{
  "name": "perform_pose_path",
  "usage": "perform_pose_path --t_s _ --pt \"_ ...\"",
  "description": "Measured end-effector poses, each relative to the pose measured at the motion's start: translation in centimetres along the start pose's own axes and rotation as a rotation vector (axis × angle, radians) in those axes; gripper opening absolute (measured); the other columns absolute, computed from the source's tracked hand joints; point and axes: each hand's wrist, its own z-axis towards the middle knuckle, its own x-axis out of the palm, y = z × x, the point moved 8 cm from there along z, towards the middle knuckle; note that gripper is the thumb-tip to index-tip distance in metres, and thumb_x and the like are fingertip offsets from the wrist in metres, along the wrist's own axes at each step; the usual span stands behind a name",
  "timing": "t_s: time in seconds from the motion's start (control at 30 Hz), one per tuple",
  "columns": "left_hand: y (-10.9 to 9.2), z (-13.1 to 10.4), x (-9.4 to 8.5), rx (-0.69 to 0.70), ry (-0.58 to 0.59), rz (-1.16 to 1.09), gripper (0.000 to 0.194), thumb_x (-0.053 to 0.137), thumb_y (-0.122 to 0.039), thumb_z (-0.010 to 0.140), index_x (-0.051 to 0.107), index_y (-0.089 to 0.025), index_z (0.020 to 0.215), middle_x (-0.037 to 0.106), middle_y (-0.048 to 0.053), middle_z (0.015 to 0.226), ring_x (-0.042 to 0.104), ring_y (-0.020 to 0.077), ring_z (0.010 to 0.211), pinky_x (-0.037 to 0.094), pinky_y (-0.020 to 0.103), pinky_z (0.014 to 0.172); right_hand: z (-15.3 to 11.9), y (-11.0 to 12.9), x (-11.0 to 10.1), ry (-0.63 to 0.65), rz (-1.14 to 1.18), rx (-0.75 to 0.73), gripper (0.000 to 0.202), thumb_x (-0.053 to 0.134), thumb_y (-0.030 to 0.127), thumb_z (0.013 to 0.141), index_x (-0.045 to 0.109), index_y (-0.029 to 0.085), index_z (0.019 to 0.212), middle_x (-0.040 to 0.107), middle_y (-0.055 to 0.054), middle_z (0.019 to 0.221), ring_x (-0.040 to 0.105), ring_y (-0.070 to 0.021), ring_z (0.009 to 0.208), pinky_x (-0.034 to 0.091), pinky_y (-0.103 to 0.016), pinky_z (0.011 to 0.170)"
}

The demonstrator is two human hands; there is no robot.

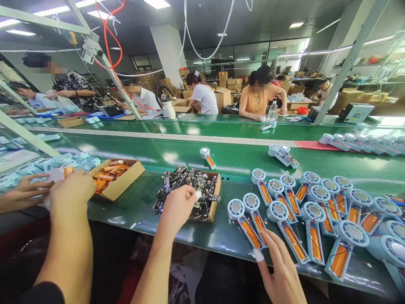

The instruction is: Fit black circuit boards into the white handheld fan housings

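Note:
My left hand is over a cardboard box heaped with black circuit boards. Its fingers, with a white cover on a fingertip, are pinched together at the boards; what they hold, if anything, is hidden. My right hand has thumb and fingers apart at the lower end of a light blue fan housing with an orange battery inside. A white cover sits on its thumb. More such housings lie in rows to the right, with thin red and dark wires.
A neighbour's hands work at the left beside a box of orange batteries and more blue parts. A green conveyor belt runs behind, carrying a few housings. Several people sit or stand across it.

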Motion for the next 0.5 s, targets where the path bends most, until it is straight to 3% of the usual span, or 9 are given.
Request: perform_pose_path --t_s 0.1,0.17,0.23,0.33,0.43,0.5 --pt "-0.2 -1.9 -1.4 0.076 -0.160 -0.336 0.021 0.058 -0.042 0.079 0.064 -0.022 0.078 0.066 0.001 0.074 0.060 0.0192 0.065 0.046 0.029 0.064 0.2 0.7 -1.0 -0.036 -0.005 0.006 0.044 0.047 0.014 0.097 0.048 0.024 0.140 0.063 -0.012 0.131 0.063 -0.0286 0.120 0.059 -0.044 0.094" --pt "-0.7 -4.4 -0.9 0.135 -0.204 -0.578 0.025 0.064 -0.047 0.077 0.062 -0.022 0.080 0.069 0.005 0.092 0.064 0.0211 0.080 0.050 0.030 0.074 0.8 1.0 -2.0 -0.092 0.006 0.008 0.041 0.047 0.010 0.096 0.053 0.025 0.133 0.066 -0.011 0.124 0.065 -0.0269 0.115 0.059 -0.043 0.092" --pt "-1.2 -6.9 2.2 0.088 -0.024 -0.830 0.028 0.068 -0.048 0.079 0.061 -0.023 0.087 0.071 0.005 0.092 0.066 0.0210 0.082 0.052 0.031 0.077 1.9 1.4 -2.6 -0.103 0.040 0.007 0.035 0.045 0.008 0.096 0.057 0.025 0.125 0.069 -0.009 0.112 0.068 -0.0238 0.103 0.060 -0.038 0.086" --pt "-1.5 -10.7 8.1 -0.117 0.283 -1.176 0.033 0.069 -0.050 0.082 0.058 -0.025 0.101 0.072 -0.001 0.076 0.062 0.0147 0.056 0.050 0.028 0.062 4.4 2.7 -1.3 0.063 0.087 -0.067 0.029 0.045 0.007 0.096 0.060 0.023 0.115 0.069 -0.007 0.100 0.067 -0.0203 0.089 0.058 -0.033 0.079" --pt "0.0 -12.5 12.1 -0.357 0.342 -1.411 0.042 0.079 -0.049 0.073 0.062 -0.022 0.100 0.072 -0.001 0.070 0.062 0.0135 0.052 0.051 0.027 0.060 6.7 4.3 1.3 0.226 -0.040 -0.191 0.020 0.053 0.005 0.091 0.063 0.019 0.102 0.067 -0.008 0.095 0.062 -0.0213 0.084 0.056 -0.034 0.076" --pt "0.7 -12.8 13.5 -0.395 0.383 -1.498 0.050 0.083 -0.053 0.067 0.066 -0.019 0.099 0.076 0.008 0.085 0.071 0.0210 0.072 0.057 0.032 0.072 7.7 4.7 3.3 0.321 -0.200 -0.241 0.013 0.061 0.006 0.088 0.064 0.017 0.091 0.065 -0.009 0.091 0.060 -0.0221 0.080 0.054 -0.035 0.072"
